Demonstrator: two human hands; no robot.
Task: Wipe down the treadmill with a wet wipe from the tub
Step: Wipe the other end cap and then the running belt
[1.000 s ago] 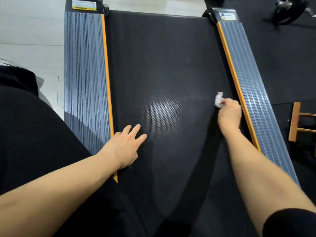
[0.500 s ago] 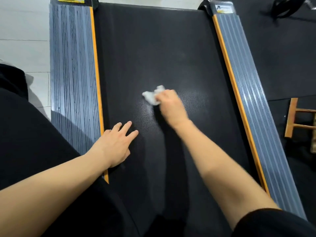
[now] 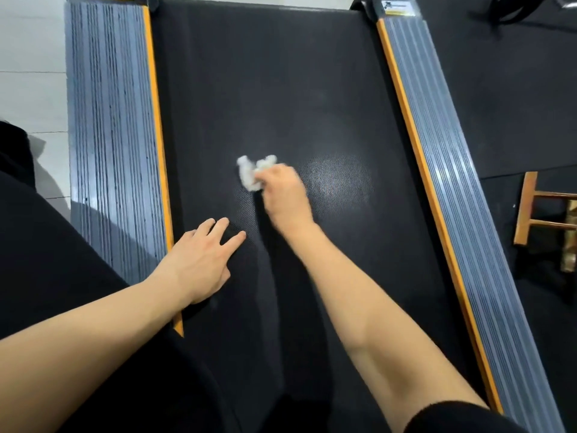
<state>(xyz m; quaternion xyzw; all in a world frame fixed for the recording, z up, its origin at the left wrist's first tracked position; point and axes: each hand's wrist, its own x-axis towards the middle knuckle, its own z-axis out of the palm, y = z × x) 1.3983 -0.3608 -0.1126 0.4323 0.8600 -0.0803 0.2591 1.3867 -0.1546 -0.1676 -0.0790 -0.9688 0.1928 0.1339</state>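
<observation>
A: Right hand (image 3: 285,195)?

B: Clenched round a crumpled white wipe (image 3: 249,173), pressing it down on the black belt (image 3: 265,89) of the treadmill. Blurred, so no telling exactly how the fingers lie. Wipe bunched up, sticking out past the knuckles on the far side.

A: Where on the belt?

B: About the middle, a little toward the left rail (image 3: 109,120). Just right of it, a pale shiny patch (image 3: 338,179) on the belt surface.

A: Left hand (image 3: 203,260)?

B: Released, holding nothing. Flat on the belt, palm down, fingers straight and slightly spread, pointing up and right. Sitting at the belt's left edge, just beside the orange strip (image 3: 159,151) of the left rail, nearer to the body than the wipe. Close to the right hand but apart from it.

A: Rails?

B: Grey and ribbed, one on each side of the belt, each with an orange strip along its inner edge. Right rail (image 3: 452,182) slanting away to the lower right. Yellow label (image 3: 398,9) at its far end.

A: Beyond the belt?

B: Left of the left rail, pale tiled floor (image 3: 31,73). Right of the right rail, dark matting (image 3: 499,104) and a small wooden frame (image 3: 530,207) on it. Black clothing (image 3: 46,245) at lower left.
</observation>
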